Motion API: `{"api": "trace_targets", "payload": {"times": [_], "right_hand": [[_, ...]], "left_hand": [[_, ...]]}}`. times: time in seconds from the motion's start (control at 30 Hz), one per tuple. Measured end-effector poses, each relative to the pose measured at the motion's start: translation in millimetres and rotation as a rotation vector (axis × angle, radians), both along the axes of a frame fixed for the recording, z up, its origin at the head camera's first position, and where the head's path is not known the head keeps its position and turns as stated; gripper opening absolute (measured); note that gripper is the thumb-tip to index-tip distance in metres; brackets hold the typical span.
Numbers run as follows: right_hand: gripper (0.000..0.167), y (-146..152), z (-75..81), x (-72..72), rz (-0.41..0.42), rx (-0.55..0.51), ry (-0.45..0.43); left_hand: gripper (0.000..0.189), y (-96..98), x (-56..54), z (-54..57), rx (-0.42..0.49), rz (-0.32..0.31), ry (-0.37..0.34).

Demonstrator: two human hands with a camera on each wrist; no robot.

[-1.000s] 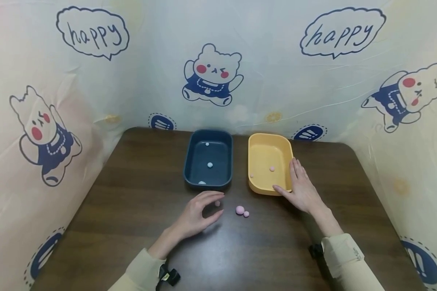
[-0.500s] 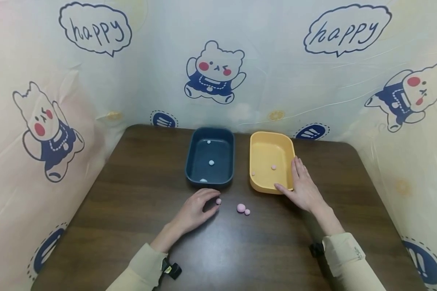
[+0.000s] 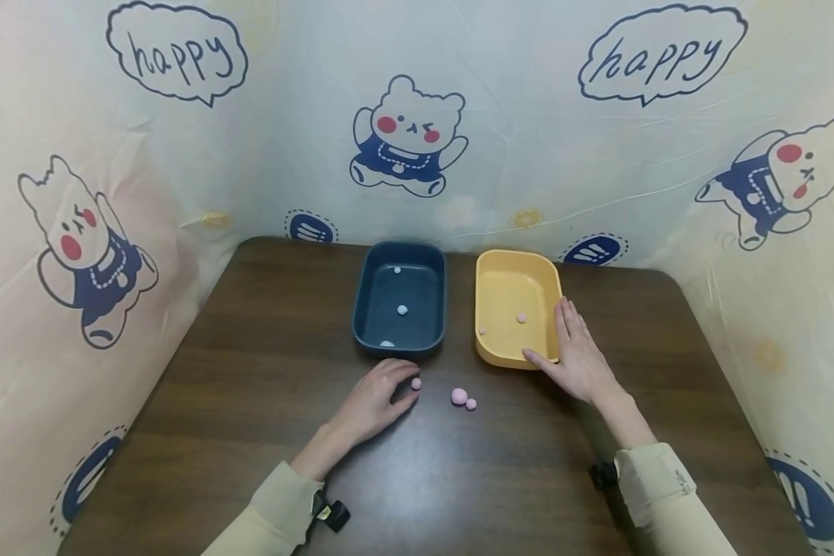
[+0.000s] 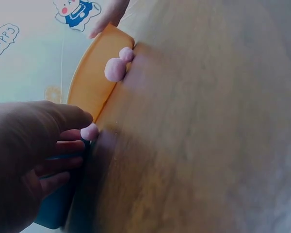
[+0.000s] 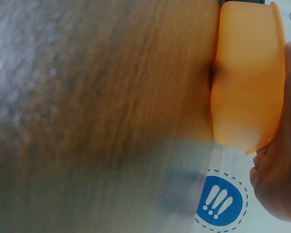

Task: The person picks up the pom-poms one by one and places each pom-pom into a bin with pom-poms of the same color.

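Note:
In the head view my left hand (image 3: 374, 399) reaches in front of the dark blue tray (image 3: 366, 305), thumb and index finger curled at a small pink ball (image 3: 415, 384). The left wrist view shows this ball (image 4: 89, 132) pinched at the thumb tip and index finger. To its right, a larger pink ball (image 3: 459, 396) and a smaller pink ball (image 3: 471, 405) lie touching on the table. My right hand (image 3: 580, 359) rests on the near right corner of the yellow tray (image 3: 503, 355), fingers straight along its side and thumb over the front rim.
Several pale balls, one a whitish ball (image 3: 402, 310), lie in the blue tray. Two pink balls, one a small ball (image 3: 521, 318), lie in the yellow tray. Both trays stand at the back of the brown wooden table (image 3: 417, 486), before a printed curtain (image 3: 528, 170).
My left thumb and fingers have drawn together around the small pink ball, mostly in the first half second. My right hand stays on the yellow tray. The head view has shifted slightly.

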State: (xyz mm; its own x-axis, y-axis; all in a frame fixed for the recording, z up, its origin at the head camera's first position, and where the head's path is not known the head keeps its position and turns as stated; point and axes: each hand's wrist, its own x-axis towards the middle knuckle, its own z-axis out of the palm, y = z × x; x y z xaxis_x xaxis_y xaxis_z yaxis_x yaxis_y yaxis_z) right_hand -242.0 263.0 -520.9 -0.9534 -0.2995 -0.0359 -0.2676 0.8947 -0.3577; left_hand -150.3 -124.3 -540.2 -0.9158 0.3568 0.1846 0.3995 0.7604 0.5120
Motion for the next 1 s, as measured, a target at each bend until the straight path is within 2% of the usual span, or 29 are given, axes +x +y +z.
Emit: {"api": "trace_targets", "payload": {"times": [0.13, 0.17, 0.33, 0.37, 0.43, 0.5, 0.53, 0.57, 0.7, 0.8, 0.87, 0.93, 1.0], "right_hand": [[0.12, 0.5, -0.3, 0.4, 0.001, 0.002, 0.008], [0.12, 0.4, -0.2, 0.8, -0.001, 0.002, 0.012], [0.12, -0.6, -0.7, 1.5, -0.004, -0.006, 0.02], [0.119, -0.9, -0.5, 1.5, -0.004, -0.01, 0.019], [0.119, -1.4, -0.3, 1.3, -0.004, -0.015, 0.016], [0.12, -1.7, 0.1, 1.4, -0.007, -0.014, 0.013], [0.12, -1.5, 0.5, 1.5, -0.006, -0.011, 0.009], [0.12, -1.5, 0.7, 1.6, -0.006, -0.01, 0.005], [0.121, -0.9, 1.5, 1.7, -0.006, -0.002, -0.003], [0.121, -0.3, 1.2, 1.4, -0.006, -0.003, -0.003], [0.121, -0.1, 0.9, 1.1, -0.004, -0.004, -0.003], [0.12, 0.0, 0.8, 0.9, -0.003, -0.002, 0.002], [0.12, -0.2, 0.7, 0.9, -0.002, -0.003, 0.006]], "left_hand": [[0.033, 1.0, -1.6, -3.5, -0.009, -0.004, 0.031], [0.032, 0.0, -2.7, -8.5, -0.007, -0.013, 0.055], [0.028, -0.3, -6.4, -19.6, 0.037, -0.052, 0.123], [0.027, -1.1, -8.5, -25.9, 0.039, -0.061, 0.14], [0.027, -0.2, -8.8, -25.0, 0.047, -0.059, 0.135], [0.026, -2.2, -12.3, -34.1, 0.043, -0.058, 0.143], [0.026, -1.5, -11.1, -31.4, 0.046, -0.053, 0.133], [0.025, -2.4, -12.7, -35.3, 0.042, -0.052, 0.14], [0.023, -0.5, -8.7, -25.0, 0.063, -0.036, 0.128], [0.021, -0.3, -8.0, -23.2, 0.077, -0.022, 0.119], [0.02, -0.8, -9.7, -27.3, 0.082, -0.013, 0.108], [0.018, -2.2, -12.9, -35.9, 0.078, -0.002, 0.105], [0.017, -1.3, -12.5, -35.9, 0.088, 0.013, 0.088]]}}
